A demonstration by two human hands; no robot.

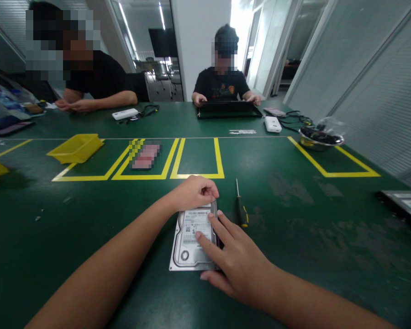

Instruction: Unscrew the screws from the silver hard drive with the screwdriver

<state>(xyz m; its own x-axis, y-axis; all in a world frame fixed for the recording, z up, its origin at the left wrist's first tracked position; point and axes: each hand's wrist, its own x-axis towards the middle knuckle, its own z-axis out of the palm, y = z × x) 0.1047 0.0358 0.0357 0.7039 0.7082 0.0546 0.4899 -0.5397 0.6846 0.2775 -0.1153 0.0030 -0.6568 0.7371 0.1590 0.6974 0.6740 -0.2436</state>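
Note:
A silver hard drive [188,242] with a white printed label lies flat on the green table, its long side pointing away from me. At its far right corner is my left hand [194,192], fingers curled and closed in a pinch; whatever they hold is hidden. My right hand [234,256] rests over the drive's right side, fingers spread across the label and the thumb by the near edge. To the right of the drive lies a screwdriver [241,211] with a black and yellow handle, its shaft pointing away from me.
Yellow tape [197,176] marks areas farther back. A yellow bin [76,148], a blurred pinkish object [146,156] and a metal bowl of dark items [320,140] stand there. Another drive-like device [406,208] lies far right. Two people sit opposite, one holding a black panel [229,109].

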